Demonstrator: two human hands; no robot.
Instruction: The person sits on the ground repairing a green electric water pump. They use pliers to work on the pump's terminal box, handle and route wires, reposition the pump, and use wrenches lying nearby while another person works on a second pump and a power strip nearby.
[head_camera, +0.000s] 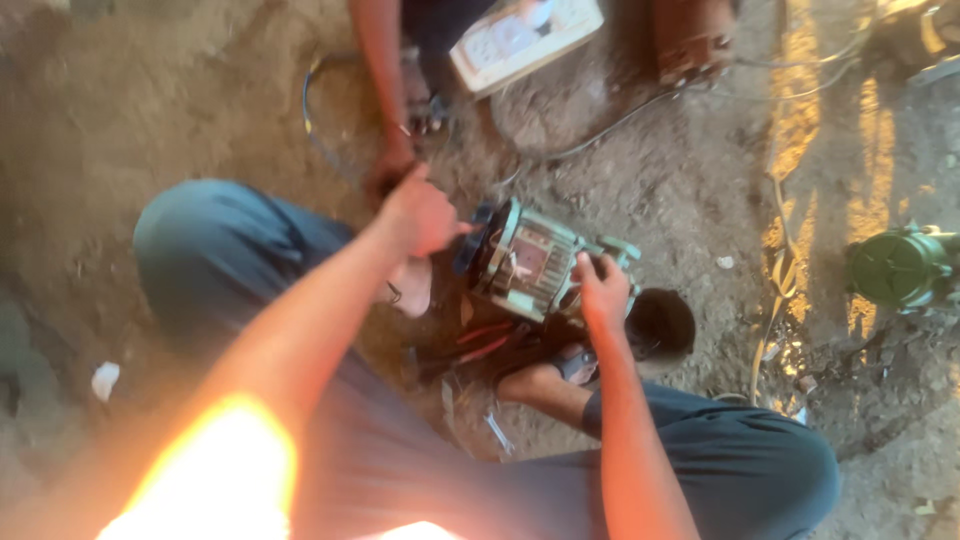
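Both hands (420, 212) grip a boxy, ribbed metal motor (530, 262) on gritty dirt (680, 170).

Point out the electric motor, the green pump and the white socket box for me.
electric motor (528, 262): head view, on its pale green housing.
green pump (897, 268): head view, on its round end face.
white socket box (524, 35): head view, on its top face.

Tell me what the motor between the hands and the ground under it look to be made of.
Motor: apparently metal with a dull pale-green painted housing, hard edges and a darker opening in the middle; blur leaves the exact metal open. Ground: bare packed earth, brown, rough and matte, with small stones and debris scattered over it.
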